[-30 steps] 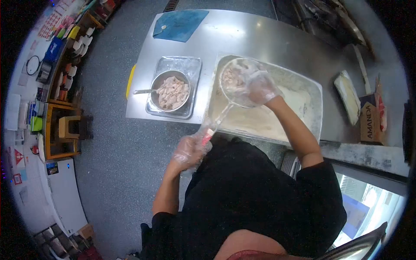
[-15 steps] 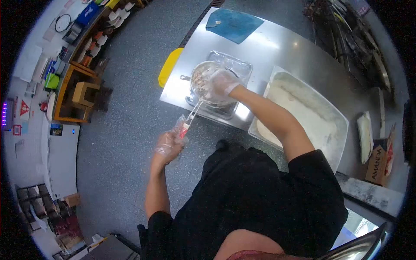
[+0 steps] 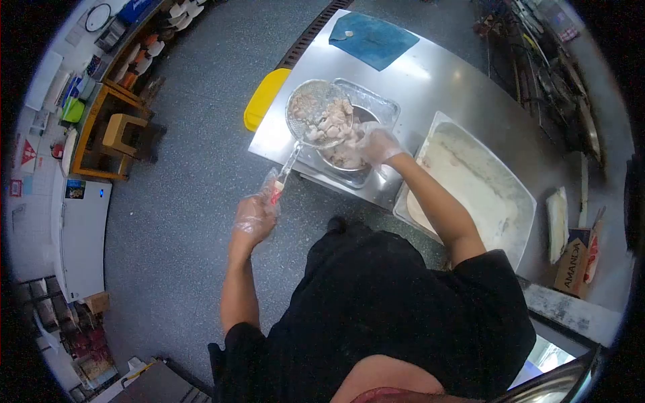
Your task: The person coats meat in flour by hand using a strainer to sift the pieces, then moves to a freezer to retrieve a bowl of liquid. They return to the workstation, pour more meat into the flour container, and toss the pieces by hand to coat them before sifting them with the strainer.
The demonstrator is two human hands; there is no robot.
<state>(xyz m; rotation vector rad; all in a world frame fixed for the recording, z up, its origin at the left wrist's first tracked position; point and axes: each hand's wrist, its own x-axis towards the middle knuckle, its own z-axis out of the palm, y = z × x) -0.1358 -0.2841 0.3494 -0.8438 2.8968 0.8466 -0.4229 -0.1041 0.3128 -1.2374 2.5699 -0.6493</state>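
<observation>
My left hand (image 3: 257, 213), in a clear plastic glove, is closed around the handle of a wire-mesh strainer (image 3: 304, 99). Pale, floury pieces (image 3: 334, 125) that look like raw meat lie in the strainer's right half. Its basket overlaps the left side of a round metal bowl (image 3: 351, 169), where more such pieces (image 3: 347, 156) lie. At the bowl's right side is my gloved right hand (image 3: 378, 144), its fingertips right by the pieces. I cannot tell whether those fingers grip any. Under the bowl sits a shallow, clear-looking tray (image 3: 388, 107).
A large bin of white powder (image 3: 470, 181) stands right of the bowl on the steel table (image 3: 430, 84). At the table's far end lies a blue sheet (image 3: 376, 41). Something yellow (image 3: 263, 101) juts past the left edge. A cardboard box (image 3: 571, 265) is at far right.
The strainer has shifted left and tilted, uncovering the bowl beneath it. My right hand has moved out of the strainer to the bowl's right side. Pieces now show in the bowl.
</observation>
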